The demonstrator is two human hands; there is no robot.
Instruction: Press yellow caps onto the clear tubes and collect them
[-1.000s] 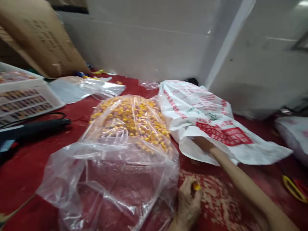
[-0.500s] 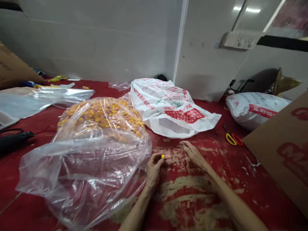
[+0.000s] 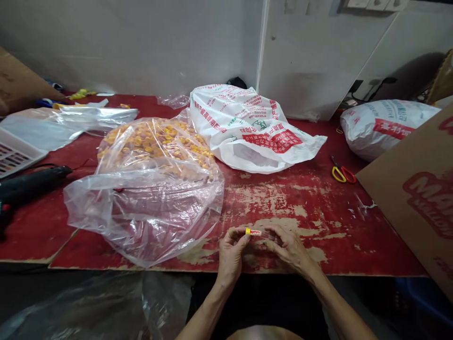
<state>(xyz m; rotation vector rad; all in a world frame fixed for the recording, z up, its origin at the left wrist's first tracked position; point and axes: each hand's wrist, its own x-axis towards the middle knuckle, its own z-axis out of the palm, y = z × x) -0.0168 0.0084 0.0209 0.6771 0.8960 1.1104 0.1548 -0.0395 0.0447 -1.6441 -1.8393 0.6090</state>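
Observation:
Both my hands meet at the near edge of the worn red table [image 3: 318, 222]. My left hand [image 3: 231, 252] pinches the yellow-capped end of a small tube [image 3: 254, 232] with a red and white label. My right hand [image 3: 288, 245] closes its fingers on the tube's other end. To the left, close to my left hand, lies a big clear plastic bag [image 3: 152, 189] with many small yellow-capped pieces heaped at its far end. Behind my hands a white plastic bag with red print [image 3: 247, 127] lies with its mouth towards me.
Scissors with yellow and red handles [image 3: 341, 172] lie right of the white bag. A cardboard box [image 3: 421, 193] stands at the right, a second white printed sack [image 3: 385, 125] behind it. On the left are a black tool [image 3: 31, 182], a white tray [image 3: 14, 153] and flat clear bags [image 3: 67, 125].
My right hand came out of the white bag and joined my left hand on the small tube. Both hands drew back to the table's near edge as the view swung right and down.

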